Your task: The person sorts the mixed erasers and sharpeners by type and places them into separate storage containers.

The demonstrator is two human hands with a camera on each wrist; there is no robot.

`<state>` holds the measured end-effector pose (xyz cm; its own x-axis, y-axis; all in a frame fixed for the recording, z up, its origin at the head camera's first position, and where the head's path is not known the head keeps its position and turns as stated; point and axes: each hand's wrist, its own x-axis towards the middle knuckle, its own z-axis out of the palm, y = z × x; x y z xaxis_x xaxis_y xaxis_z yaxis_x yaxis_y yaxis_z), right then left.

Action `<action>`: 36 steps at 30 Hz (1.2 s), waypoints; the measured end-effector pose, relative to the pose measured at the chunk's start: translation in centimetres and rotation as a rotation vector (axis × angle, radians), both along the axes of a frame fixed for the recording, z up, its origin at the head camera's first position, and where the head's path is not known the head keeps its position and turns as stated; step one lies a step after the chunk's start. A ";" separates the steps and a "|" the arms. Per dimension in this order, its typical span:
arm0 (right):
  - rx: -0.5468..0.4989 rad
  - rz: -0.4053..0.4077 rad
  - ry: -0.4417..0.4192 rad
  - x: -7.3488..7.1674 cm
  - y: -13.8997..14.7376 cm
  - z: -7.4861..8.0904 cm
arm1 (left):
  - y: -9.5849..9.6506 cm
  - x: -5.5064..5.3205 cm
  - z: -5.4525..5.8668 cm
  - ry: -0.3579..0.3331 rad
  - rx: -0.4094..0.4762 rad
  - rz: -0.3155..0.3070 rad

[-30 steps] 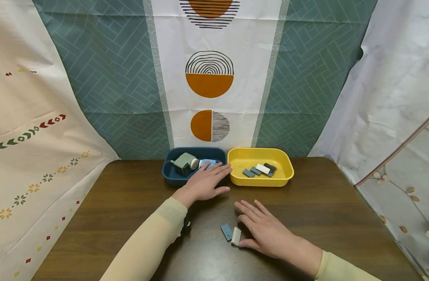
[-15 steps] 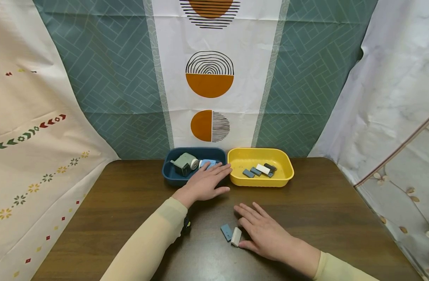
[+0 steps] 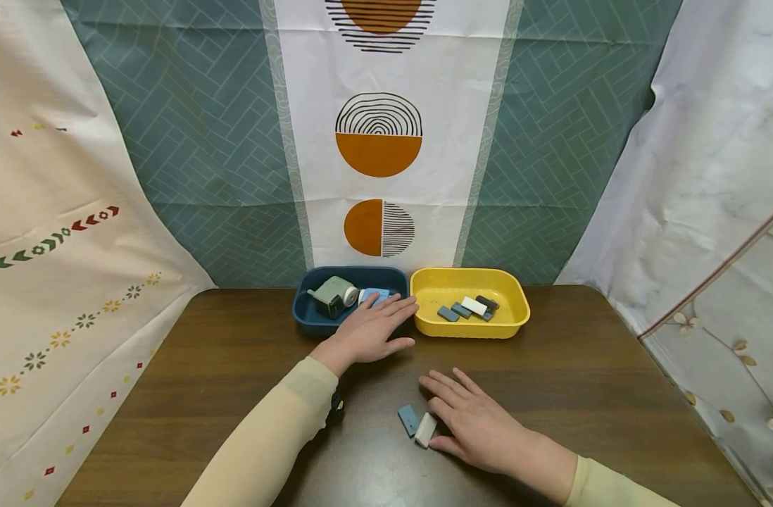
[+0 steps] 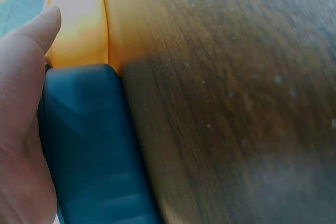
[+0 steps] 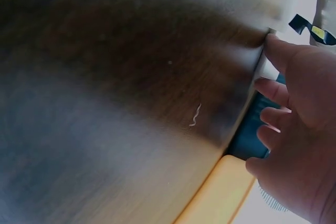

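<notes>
My left hand (image 3: 369,332) lies with straight, spread fingers over the front right of the navy tray (image 3: 305,325); in the left wrist view its thumb (image 4: 50,22) points up beside the tray's wall. Lower down, my right hand (image 3: 478,426) is low over the tabletop, fingers loosely bent and apart. Its thumb tip is right at a small white block (image 3: 426,430), and the index fingertip is close to the block's far end. A flat blue-grey block (image 3: 408,420) with small dots lies just left of the white one.
A yellow tray (image 3: 465,329) holds several small blocks (image 3: 474,305) in white, blue-grey and black. Inside the navy tray are a sage-green boxy object (image 3: 333,290) and a blue-and-white item (image 3: 374,294), partly behind the left hand. A black strap (image 3: 336,408) shows beside the left sleeve.
My right hand has shifted slightly down and left, its index finger coming closer to the white block. That block has turned and slid a little. The left hand has stayed still.
</notes>
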<state>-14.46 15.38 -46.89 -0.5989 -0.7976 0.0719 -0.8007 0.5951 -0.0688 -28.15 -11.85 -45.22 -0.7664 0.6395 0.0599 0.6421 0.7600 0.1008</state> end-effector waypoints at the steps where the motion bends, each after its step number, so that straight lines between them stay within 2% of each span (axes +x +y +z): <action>1: -0.004 0.005 0.003 0.0 0.0 0.0 | 0.0 0.0 0.0 0.000 0.002 -0.001; 7: -0.023 0.023 0.018 -0.1 0.0 -0.1 | 0.0 0.0 0.0 0.005 0.003 -0.002; 15: -0.043 0.026 -0.017 -0.2 0.1 0.2 | 0.0 0.0 0.0 0.009 -0.010 -0.002; 25: -0.072 0.077 -0.032 -0.3 0.5 0.4 | 0.0 0.0 0.0 0.014 -0.025 0.000; 36: -0.124 0.131 -0.002 -0.8 1.2 0.5 | -0.1 0.0 0.0 0.020 -0.022 0.002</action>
